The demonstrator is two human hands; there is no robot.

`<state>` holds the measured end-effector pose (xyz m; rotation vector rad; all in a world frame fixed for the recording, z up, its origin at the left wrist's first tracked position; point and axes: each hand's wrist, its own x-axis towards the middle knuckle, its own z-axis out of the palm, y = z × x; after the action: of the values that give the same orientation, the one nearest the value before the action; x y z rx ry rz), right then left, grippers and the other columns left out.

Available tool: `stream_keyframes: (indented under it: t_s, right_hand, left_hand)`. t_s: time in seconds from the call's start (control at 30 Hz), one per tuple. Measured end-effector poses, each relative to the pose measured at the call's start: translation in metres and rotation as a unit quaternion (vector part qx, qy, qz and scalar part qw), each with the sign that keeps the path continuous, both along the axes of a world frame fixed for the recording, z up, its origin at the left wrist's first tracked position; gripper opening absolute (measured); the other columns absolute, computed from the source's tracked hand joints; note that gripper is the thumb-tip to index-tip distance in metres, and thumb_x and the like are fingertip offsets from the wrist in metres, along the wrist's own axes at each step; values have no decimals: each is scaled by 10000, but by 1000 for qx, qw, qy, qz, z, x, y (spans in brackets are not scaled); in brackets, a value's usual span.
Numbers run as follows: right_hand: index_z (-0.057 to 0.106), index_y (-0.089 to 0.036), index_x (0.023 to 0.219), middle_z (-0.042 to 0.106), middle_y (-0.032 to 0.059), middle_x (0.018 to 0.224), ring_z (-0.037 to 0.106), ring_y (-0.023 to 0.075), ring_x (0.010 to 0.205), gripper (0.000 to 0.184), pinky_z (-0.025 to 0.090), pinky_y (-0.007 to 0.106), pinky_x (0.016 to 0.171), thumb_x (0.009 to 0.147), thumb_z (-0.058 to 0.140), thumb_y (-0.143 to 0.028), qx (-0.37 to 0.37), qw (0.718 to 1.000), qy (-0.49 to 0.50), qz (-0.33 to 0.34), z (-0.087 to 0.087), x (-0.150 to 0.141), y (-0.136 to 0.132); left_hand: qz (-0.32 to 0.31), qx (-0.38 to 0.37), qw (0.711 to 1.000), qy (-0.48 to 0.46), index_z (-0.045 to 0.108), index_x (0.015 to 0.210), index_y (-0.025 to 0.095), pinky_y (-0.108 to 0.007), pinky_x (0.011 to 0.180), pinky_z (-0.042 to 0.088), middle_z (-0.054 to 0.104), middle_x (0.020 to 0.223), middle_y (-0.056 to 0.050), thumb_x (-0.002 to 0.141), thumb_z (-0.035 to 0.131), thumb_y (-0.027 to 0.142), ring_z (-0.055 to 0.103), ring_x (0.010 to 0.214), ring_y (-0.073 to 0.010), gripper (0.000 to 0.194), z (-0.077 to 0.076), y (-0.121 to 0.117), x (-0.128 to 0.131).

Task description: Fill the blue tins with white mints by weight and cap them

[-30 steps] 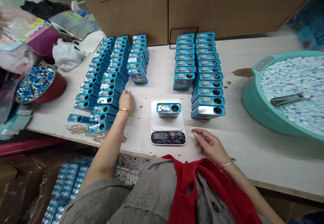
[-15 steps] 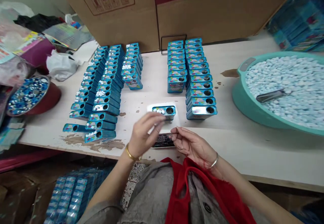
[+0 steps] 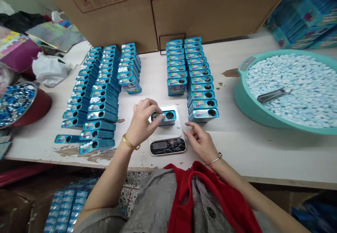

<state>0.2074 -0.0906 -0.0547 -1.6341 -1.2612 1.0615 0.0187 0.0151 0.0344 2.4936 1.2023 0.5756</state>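
Observation:
On the white digital scale stands a blue tin with a round dark opening in its top. My left hand is over the tin's left end, thumb and fingers pinched at the small white candies lying on its lid; the fingers hide most of these. To the right of the scale, my right hand hovers with thumb and forefinger slightly apart and nothing visible between them. Rows of blue tins stand to the left, many with white candies on their tops. More tins stand in two rows at the right.
A turquoise tub full of white candies, with a metal scoop in it, stands at the right. A red bowl of shiny blue and silver pieces is at the left edge. Large cardboard boxes line the back.
My left hand has gone from beside the left rows of tins to the tin on the scale. My right hand moved towards the scale, then back slightly, its fingers parting. The camera view has shifted.

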Motion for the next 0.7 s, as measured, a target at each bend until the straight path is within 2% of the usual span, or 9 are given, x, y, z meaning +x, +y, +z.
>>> stream_keyframes:
  t_s: [0.13,0.3,0.37,0.43,0.47,0.5,0.57,0.63,0.7]
  right_hand:
    - [570,-190,1137,560,15,664,505,173,606,337,354,291,606,876,482,-385,27,987,-142,63,-5,-6,17]
    - [591,-199,855,617,61,758,543,189,671,204,349,294,623,880,464,-357,31,985,-159,61,-9,-12,29]
    - [556,-202,797,601,50,748,533,175,674,216,360,284,620,880,466,-380,30,993,-101,44,-5,-11,24]
    - [517,-209,759,562,11,675,489,136,576,259,352,255,542,862,494,-446,-19,997,67,14,3,-10,15]
    - [506,-210,754,541,-10,636,454,114,512,286,328,237,485,846,513,-481,-67,981,183,0,6,-9,9]
    - [503,-209,749,519,-29,591,415,96,453,312,295,222,434,826,535,-509,-127,946,298,-9,9,-8,2]
    - [521,-197,745,482,-51,513,365,75,379,334,252,203,374,786,583,-523,-251,845,472,-17,12,-4,-12]
    - [552,-183,737,466,-57,478,373,70,369,305,274,189,359,756,634,-477,-336,752,566,-32,11,2,-25]
    - [572,-182,726,472,-60,480,359,57,355,264,280,172,341,744,659,-431,-378,703,599,-57,5,9,-37]
  left_hand:
    - [25,3,999,-42,573,858,203,-352,847,413,567,940,-33,862,560,301,523,938,-182,99,1,-1,-3]
    - [73,32,988,-130,566,866,195,-322,819,442,573,887,-19,867,570,287,544,886,-154,92,2,-11,-13]
    - [78,37,983,-164,565,880,193,-312,809,445,575,884,-18,859,585,261,546,880,-146,74,3,-21,-11]
    - [54,35,982,-179,564,895,191,-314,811,441,583,898,-23,853,592,240,547,893,-148,70,-1,-37,-3]
    - [28,33,984,-174,566,899,188,-318,809,434,590,905,-28,851,592,238,546,895,-151,74,-4,-46,4]
    - [-6,30,987,-158,570,906,184,-321,804,424,600,917,-34,853,587,241,544,894,-154,80,-9,-55,11]
    - [-90,25,990,-108,585,942,178,-329,792,393,624,961,-48,869,560,270,539,889,-160,120,-23,-75,27]
    - [-163,23,984,-66,595,986,177,-336,787,365,643,1010,-53,898,512,306,536,893,-162,177,-37,-92,39]
    - [-208,24,976,-58,601,993,179,-331,778,351,659,1017,-44,922,476,306,537,889,-155,192,-48,-105,44]
